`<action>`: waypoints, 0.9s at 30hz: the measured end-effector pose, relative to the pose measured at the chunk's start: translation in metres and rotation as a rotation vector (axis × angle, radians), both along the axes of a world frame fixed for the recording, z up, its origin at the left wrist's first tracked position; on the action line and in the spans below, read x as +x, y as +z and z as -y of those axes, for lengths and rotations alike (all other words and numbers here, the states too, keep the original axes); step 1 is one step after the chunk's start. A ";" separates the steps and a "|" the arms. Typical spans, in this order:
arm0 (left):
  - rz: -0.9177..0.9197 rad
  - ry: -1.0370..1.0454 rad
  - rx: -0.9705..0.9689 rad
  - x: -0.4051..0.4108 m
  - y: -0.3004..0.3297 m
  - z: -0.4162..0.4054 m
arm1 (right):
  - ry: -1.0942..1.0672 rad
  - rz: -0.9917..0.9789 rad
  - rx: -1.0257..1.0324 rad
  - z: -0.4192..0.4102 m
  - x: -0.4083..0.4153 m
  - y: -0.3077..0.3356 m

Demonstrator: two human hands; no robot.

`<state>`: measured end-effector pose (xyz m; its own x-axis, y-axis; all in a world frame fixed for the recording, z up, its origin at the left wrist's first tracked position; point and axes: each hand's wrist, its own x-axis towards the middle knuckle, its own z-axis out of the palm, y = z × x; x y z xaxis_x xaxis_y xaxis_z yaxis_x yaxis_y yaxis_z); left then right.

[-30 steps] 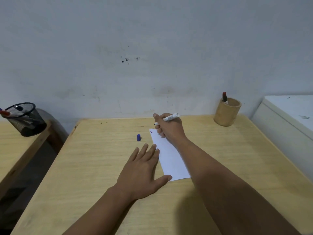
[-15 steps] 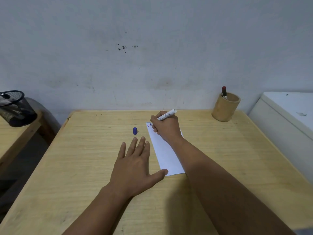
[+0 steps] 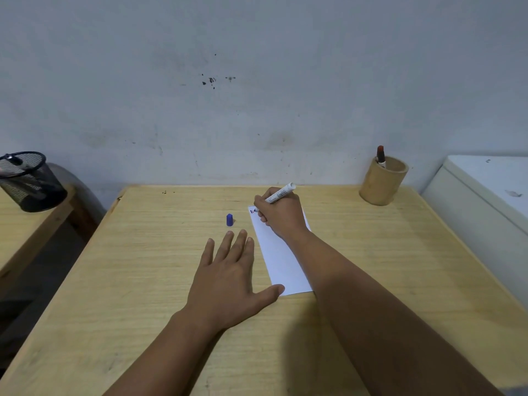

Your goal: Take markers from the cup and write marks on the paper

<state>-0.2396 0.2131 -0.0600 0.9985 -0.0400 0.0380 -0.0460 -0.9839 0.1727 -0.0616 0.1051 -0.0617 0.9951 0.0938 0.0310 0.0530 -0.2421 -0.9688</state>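
A white sheet of paper (image 3: 281,261) lies on the wooden table (image 3: 143,267). My right hand (image 3: 281,214) grips a white marker (image 3: 281,192), its tip down at the paper's far left corner, where small red and blue marks show. My left hand (image 3: 228,277) lies flat, fingers spread, with its thumb on the paper's near left corner. A blue marker cap (image 3: 229,220) stands on the table just beyond my left fingertips. At the back right stands a bamboo cup (image 3: 383,181) holding a red-capped marker (image 3: 380,155).
A black mesh pen holder (image 3: 28,182) sits on a second wooden table at the left, across a dark gap. A white cabinet (image 3: 485,201) abuts the table's right side. A grey wall runs behind.
My right hand has tilted the marker upright and brought its tip down onto the paper's far corner; blue marks have appeared there. My left hand stays flat on the paper's near corner.
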 end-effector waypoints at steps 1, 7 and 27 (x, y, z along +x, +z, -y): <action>0.004 0.000 -0.007 0.000 0.000 0.000 | 0.003 0.000 0.001 0.000 0.000 0.000; -0.004 0.000 0.007 -0.002 0.001 0.000 | 0.011 -0.004 -0.025 -0.001 0.001 0.000; 0.576 0.203 -0.247 0.024 0.027 -0.021 | 0.124 0.016 0.131 0.027 -0.015 0.057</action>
